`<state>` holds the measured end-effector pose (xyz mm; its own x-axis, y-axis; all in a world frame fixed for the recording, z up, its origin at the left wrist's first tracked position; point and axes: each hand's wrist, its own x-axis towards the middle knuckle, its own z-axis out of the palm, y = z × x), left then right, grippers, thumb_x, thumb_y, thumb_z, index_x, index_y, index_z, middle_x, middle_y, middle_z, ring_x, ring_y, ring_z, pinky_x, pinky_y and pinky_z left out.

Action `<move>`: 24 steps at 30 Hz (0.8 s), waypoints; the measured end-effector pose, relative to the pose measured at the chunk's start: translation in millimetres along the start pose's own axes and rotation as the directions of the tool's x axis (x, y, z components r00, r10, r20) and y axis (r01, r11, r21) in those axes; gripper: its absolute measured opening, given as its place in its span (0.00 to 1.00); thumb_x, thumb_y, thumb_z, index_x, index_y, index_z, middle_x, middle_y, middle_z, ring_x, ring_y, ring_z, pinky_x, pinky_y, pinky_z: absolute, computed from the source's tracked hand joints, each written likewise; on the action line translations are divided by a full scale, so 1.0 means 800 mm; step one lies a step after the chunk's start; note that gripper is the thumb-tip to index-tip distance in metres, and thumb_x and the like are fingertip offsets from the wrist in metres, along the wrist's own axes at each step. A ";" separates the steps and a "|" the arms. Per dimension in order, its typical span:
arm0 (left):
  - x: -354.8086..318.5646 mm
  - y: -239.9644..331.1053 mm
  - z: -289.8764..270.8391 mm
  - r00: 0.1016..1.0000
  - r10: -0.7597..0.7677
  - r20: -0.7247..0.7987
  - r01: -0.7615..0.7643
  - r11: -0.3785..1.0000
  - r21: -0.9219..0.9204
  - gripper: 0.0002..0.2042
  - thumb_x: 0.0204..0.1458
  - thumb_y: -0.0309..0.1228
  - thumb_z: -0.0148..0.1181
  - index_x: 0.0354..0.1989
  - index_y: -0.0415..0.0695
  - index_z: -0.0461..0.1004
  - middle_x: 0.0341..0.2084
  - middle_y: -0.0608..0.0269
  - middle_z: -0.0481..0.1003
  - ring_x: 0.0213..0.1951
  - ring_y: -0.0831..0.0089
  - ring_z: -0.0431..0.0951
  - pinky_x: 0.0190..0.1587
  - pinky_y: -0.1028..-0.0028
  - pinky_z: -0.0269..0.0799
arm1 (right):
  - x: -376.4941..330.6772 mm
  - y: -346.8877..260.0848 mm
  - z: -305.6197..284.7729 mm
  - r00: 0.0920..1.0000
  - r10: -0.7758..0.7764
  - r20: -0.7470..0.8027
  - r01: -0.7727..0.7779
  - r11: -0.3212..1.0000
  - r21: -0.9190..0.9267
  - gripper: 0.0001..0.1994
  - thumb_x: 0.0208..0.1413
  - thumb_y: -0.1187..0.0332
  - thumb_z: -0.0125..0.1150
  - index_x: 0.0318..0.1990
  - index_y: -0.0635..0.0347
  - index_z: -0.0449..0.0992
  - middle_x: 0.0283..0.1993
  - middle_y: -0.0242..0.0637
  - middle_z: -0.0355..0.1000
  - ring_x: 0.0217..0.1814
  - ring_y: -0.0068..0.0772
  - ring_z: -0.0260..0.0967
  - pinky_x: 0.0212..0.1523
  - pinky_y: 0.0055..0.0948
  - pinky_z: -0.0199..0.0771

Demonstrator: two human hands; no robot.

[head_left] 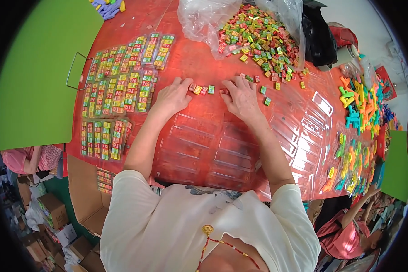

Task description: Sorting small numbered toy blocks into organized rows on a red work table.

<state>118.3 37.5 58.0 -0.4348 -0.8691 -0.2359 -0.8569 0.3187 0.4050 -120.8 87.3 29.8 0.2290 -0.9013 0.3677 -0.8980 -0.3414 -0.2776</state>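
A short row of small red, yellow and green packets (203, 90) lies on the red tabletop between my hands. My left hand (171, 97) is curled at the row's left end, its thumb and forefinger around a red packet (192, 87). At the other side, my right hand (243, 99) pinches another red packet (223, 91), slightly apart from the green one ending the row. Several loose packets (268, 101) lie just beyond and beside my right hand. Nearer my body, clear moulded plastic trays (233, 152) are spread under my forearms.
Filled packet trays (118, 93) stand in rows at left, beside a green board (36, 72). A large packet heap (263, 41) spills from a clear bag (204, 20), near a black bag (319, 34). Colourful plastic toy guns (362, 102) crowd the right. Two other people sit nearby.
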 end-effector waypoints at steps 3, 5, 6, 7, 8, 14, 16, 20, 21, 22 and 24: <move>-0.002 0.008 0.003 1.000 -0.022 -0.007 0.022 0.998 0.064 0.26 0.52 0.34 0.62 0.61 0.49 0.64 0.51 0.47 0.67 0.50 0.48 0.76 0.45 0.54 0.75 | -0.008 0.007 -0.008 1.000 0.012 0.024 -0.012 1.000 -0.004 0.16 0.46 0.65 0.68 0.45 0.53 0.77 0.44 0.37 0.69 0.49 0.39 0.67 0.51 0.45 0.62; -0.003 0.008 0.013 0.987 0.071 -0.144 -0.062 0.996 0.063 0.28 0.51 0.34 0.64 0.61 0.50 0.64 0.52 0.48 0.65 0.51 0.49 0.75 0.44 0.54 0.76 | -0.011 0.008 -0.008 0.999 0.006 0.034 -0.006 1.000 -0.019 0.16 0.46 0.64 0.68 0.44 0.54 0.77 0.44 0.37 0.69 0.49 0.40 0.67 0.50 0.45 0.62; -0.002 0.010 0.015 0.987 0.072 -0.143 -0.064 0.996 0.062 0.28 0.51 0.34 0.64 0.61 0.50 0.64 0.52 0.48 0.65 0.51 0.49 0.75 0.44 0.54 0.76 | -0.010 0.007 -0.004 0.999 -0.010 0.032 0.012 0.999 -0.051 0.15 0.46 0.64 0.68 0.42 0.54 0.77 0.43 0.37 0.68 0.49 0.40 0.67 0.50 0.45 0.62; 0.000 0.014 0.017 0.984 0.105 -0.142 -0.098 0.994 0.054 0.28 0.50 0.34 0.65 0.61 0.51 0.64 0.51 0.49 0.65 0.51 0.49 0.75 0.44 0.54 0.77 | -0.009 0.006 -0.001 0.999 -0.027 0.030 0.029 0.996 -0.082 0.13 0.46 0.64 0.68 0.40 0.54 0.76 0.42 0.37 0.68 0.49 0.40 0.67 0.50 0.44 0.62; 0.002 0.018 0.020 0.980 0.137 -0.141 -0.132 0.990 0.047 0.28 0.50 0.34 0.65 0.61 0.51 0.64 0.50 0.50 0.64 0.51 0.49 0.74 0.44 0.54 0.77 | -0.008 0.007 0.003 0.999 -0.027 0.031 0.029 0.996 -0.083 0.13 0.46 0.64 0.68 0.40 0.54 0.76 0.42 0.37 0.68 0.49 0.40 0.67 0.50 0.44 0.62; 0.013 0.033 0.046 0.971 0.165 -0.173 -0.158 0.986 0.053 0.24 0.51 0.33 0.65 0.58 0.51 0.66 0.46 0.50 0.64 0.47 0.49 0.76 0.40 0.54 0.78 | 0.007 -0.009 0.019 0.999 0.033 -0.043 -0.041 0.981 -0.190 0.11 0.46 0.61 0.68 0.34 0.54 0.76 0.38 0.38 0.68 0.46 0.40 0.68 0.47 0.43 0.64; 0.014 0.036 0.047 0.969 0.155 -0.195 -0.147 0.988 0.054 0.23 0.51 0.33 0.64 0.56 0.51 0.67 0.45 0.50 0.64 0.46 0.49 0.76 0.39 0.54 0.78 | 0.008 -0.014 0.022 0.999 0.029 -0.046 -0.035 0.987 -0.158 0.12 0.48 0.59 0.66 0.33 0.56 0.76 0.36 0.38 0.68 0.44 0.40 0.68 0.49 0.43 0.63; 0.019 0.031 0.049 0.967 0.116 -0.226 -0.110 0.993 0.039 0.21 0.52 0.34 0.64 0.55 0.51 0.69 0.43 0.51 0.65 0.42 0.50 0.78 0.37 0.54 0.78 | -0.006 0.002 -0.003 0.997 0.063 -0.051 -0.066 0.996 -0.062 0.12 0.47 0.61 0.66 0.36 0.55 0.76 0.38 0.37 0.68 0.44 0.42 0.68 0.49 0.44 0.63; 0.020 0.033 0.049 0.968 0.111 -0.226 -0.100 0.993 0.057 0.21 0.53 0.35 0.63 0.56 0.52 0.69 0.43 0.53 0.65 0.41 0.51 0.78 0.36 0.54 0.77 | -0.011 0.010 -0.006 0.995 0.052 -0.082 -0.060 0.994 -0.089 0.13 0.46 0.62 0.67 0.38 0.54 0.76 0.40 0.37 0.68 0.44 0.42 0.68 0.48 0.44 0.63; 0.020 0.035 0.049 0.968 0.111 -0.226 -0.102 0.994 0.050 0.21 0.53 0.35 0.63 0.56 0.52 0.69 0.43 0.53 0.65 0.41 0.51 0.78 0.36 0.54 0.77 | -0.014 0.016 -0.008 0.996 0.051 -0.077 -0.059 0.994 -0.095 0.13 0.46 0.62 0.67 0.38 0.54 0.76 0.40 0.37 0.68 0.44 0.42 0.68 0.48 0.44 0.63; 0.022 0.039 0.043 0.984 0.037 -0.173 -0.030 0.999 0.041 0.23 0.53 0.35 0.64 0.58 0.51 0.67 0.46 0.51 0.65 0.43 0.49 0.78 0.40 0.52 0.77 | -0.017 0.023 -0.010 0.997 0.074 -0.012 -0.075 0.991 -0.107 0.13 0.47 0.63 0.66 0.40 0.55 0.76 0.41 0.38 0.68 0.45 0.41 0.68 0.48 0.44 0.63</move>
<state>74.1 45.7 36.1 -0.4119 -0.9089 -0.0647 -0.8539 0.3602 0.3755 -143.2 95.7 26.7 0.1576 -0.9209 0.3565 -0.9475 -0.2427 -0.2081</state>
